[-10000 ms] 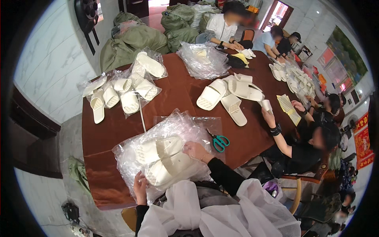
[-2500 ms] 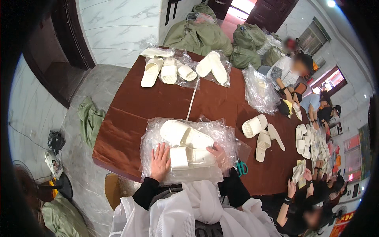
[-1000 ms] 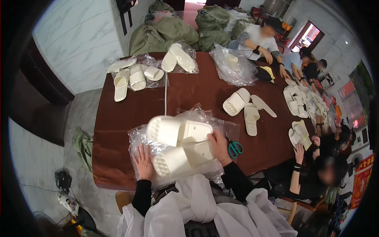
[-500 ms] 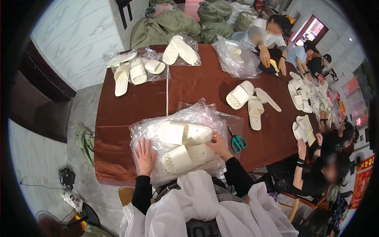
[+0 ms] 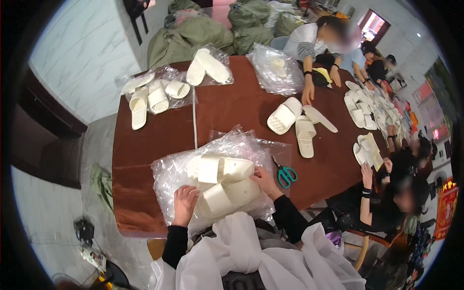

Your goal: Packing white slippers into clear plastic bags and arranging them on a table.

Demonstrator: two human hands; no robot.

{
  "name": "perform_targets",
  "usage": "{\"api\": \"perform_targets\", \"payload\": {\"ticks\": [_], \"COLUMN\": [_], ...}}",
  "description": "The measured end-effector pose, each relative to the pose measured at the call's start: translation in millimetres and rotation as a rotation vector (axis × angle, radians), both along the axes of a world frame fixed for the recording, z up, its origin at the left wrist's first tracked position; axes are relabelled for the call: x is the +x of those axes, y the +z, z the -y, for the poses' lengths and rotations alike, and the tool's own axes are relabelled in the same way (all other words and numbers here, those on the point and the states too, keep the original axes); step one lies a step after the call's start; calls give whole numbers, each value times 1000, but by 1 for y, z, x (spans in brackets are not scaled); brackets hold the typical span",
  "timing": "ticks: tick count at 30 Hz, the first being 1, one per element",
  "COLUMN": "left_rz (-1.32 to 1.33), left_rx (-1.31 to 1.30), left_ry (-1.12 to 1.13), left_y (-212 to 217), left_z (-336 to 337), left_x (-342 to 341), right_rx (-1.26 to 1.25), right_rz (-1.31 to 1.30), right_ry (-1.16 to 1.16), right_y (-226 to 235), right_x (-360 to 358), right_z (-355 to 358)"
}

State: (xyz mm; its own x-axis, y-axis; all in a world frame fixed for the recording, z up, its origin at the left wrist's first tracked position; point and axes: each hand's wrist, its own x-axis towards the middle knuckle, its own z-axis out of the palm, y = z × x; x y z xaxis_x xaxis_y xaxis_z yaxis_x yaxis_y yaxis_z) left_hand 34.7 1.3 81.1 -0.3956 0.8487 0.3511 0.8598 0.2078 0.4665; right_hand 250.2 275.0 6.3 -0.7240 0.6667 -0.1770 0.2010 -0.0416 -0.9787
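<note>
Two cream slippers lie side by side on a pile of clear plastic bags (image 5: 166, 169) in front of me, the far slipper (image 5: 237, 168) just beyond the near slipper (image 5: 220, 199). My right hand (image 5: 265, 181) holds the heel end of the far slipper, its thumb hidden. At the near slipper's toe end, my left hand (image 5: 184, 204) is closed with bent fingers on the plastic film; its fingertips are partly hidden. Scissors with teal handles (image 5: 287, 176) rest on the brown tablecloth, right of my right hand.
Farther right lie loose slippers (image 5: 305, 135), with a person's hand (image 5: 308, 92) reaching to them. Bagged slippers (image 5: 157, 96) lie at the far left, and more plastic bags (image 5: 275, 70) at the far edge. A co-worker (image 5: 367, 203) sits at the right, handling slippers.
My left hand has gone from lying flat with spread fingers to closed on the film, nearer the slippers. The far person's hand has reached toward the loose slippers. The view has shifted slightly.
</note>
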Motion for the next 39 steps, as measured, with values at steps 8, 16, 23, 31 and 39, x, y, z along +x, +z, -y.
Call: {"api": "perform_targets", "payload": {"ticks": [8,16,23,31,39], "left_rz": [17,307,400,738,637], "left_rx": [-59,88,88,225,234], "left_ry": [147,467,444,458,460], "left_y": [0,-10,-26,7,26], "left_z": [12,-5,-10,-11,-9], "left_x": [6,-2,-15,-10,-4], "right_rx": [831,806,135,1058,1318], "right_rz": [888,803,133,311,283], "right_ry": [-98,-223,-236,558,635], "right_y": [35,16,55,154,126], "right_x": [70,104,84,-34,-78], "right_z": [-42,-26,-32,76,110]}}
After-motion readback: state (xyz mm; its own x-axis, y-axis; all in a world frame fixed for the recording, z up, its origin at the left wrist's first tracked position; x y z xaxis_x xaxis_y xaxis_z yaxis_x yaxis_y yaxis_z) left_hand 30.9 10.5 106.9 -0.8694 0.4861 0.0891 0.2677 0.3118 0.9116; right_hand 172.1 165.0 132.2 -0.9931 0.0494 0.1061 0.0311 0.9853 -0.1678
